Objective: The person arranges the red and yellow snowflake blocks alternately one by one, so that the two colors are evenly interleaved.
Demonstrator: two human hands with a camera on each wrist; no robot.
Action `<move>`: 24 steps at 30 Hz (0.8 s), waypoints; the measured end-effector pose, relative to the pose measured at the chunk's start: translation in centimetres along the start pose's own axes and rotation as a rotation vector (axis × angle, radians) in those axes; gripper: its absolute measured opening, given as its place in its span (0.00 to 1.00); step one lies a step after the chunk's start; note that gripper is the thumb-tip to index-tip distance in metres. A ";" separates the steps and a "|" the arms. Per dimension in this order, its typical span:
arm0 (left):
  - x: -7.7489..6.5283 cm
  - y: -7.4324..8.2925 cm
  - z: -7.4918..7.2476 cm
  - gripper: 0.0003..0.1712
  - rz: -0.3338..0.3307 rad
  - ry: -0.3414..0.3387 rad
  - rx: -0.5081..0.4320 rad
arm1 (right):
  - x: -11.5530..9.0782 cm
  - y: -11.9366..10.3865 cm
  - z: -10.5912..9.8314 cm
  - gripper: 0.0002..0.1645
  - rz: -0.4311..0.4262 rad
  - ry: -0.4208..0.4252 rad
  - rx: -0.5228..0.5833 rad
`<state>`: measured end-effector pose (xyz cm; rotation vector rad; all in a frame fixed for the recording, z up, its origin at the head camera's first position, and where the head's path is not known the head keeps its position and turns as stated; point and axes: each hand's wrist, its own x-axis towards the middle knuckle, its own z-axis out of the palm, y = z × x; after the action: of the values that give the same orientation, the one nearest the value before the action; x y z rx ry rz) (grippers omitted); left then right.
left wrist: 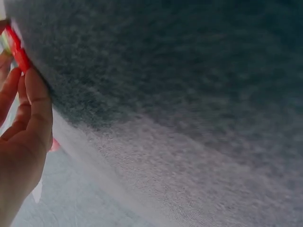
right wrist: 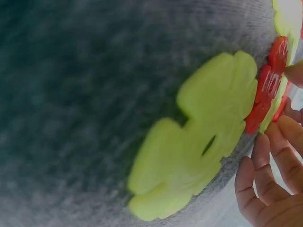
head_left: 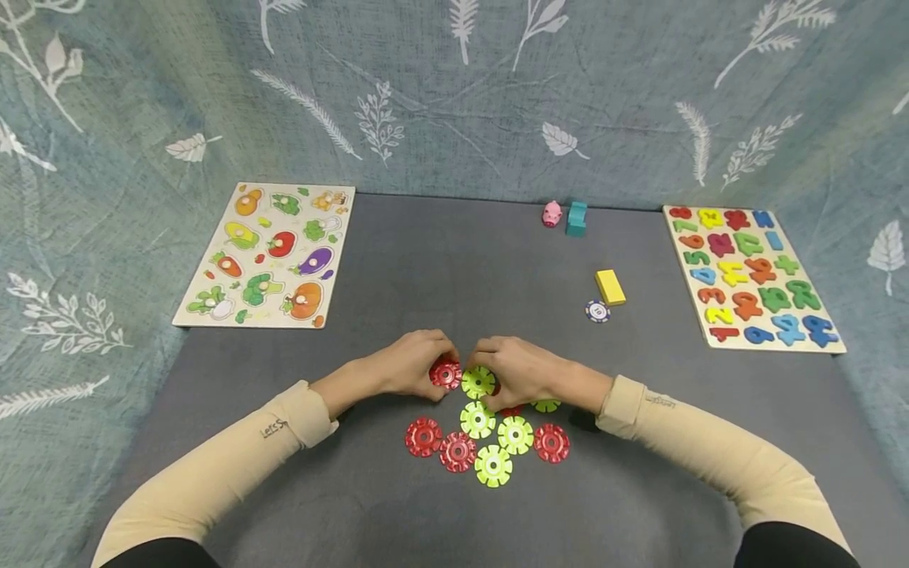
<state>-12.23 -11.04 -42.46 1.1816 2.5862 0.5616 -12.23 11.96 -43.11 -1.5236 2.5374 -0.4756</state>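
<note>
My left hand [head_left: 410, 364] pinches a red notched plastic disc [head_left: 446, 375] between thumb and fingers; the left wrist view shows this red disc [left wrist: 18, 49] nearly edge-on. Close beside it, my right hand [head_left: 521, 371] grips a yellow-green notched disc [head_left: 478, 383] at its right side. Whether the two discs touch, I cannot tell. Below the hands lie several more discs, among them a yellow-green one [head_left: 493, 465] and a red one [head_left: 423, 437]. Partly hidden under the right hand are a red disc [head_left: 513, 411] and another yellow-green disc [head_left: 547, 405].
A vegetable peg puzzle board [head_left: 280, 256] lies at the back left, and a number puzzle board [head_left: 756, 276] at the right. Toward the back stand a pink pig figure [head_left: 551, 214] and a teal block [head_left: 577, 219]. A yellow block [head_left: 611, 287] touches a poker chip [head_left: 598, 312].
</note>
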 end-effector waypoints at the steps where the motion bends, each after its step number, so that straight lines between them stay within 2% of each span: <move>1: 0.1 0.0 0.0 0.23 -0.005 -0.005 -0.002 | 0.1 0.0 0.0 0.23 -0.001 0.002 0.004; 6: 0.0 0.1 -0.4 0.23 -0.010 0.005 -0.002 | 0.2 -0.1 0.1 0.23 -0.005 -0.003 -0.004; 11: -0.2 -0.3 -1.4 0.23 -0.069 0.053 0.000 | 0.1 -0.1 0.0 0.23 -0.010 0.008 -0.021; 19: -1.5 -2.8 -3.4 0.25 -0.206 0.132 0.033 | 0.2 -0.5 -0.1 0.23 -0.004 0.014 -0.035; 24: -2.8 -4.3 -4.8 0.26 -0.281 0.129 0.024 | 0.4 -0.9 0.0 0.24 0.030 -0.007 -0.042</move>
<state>-15.09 -16.87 -39.90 0.7896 2.8088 0.5625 -11.65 11.18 -42.74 -1.4963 2.5769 -0.4146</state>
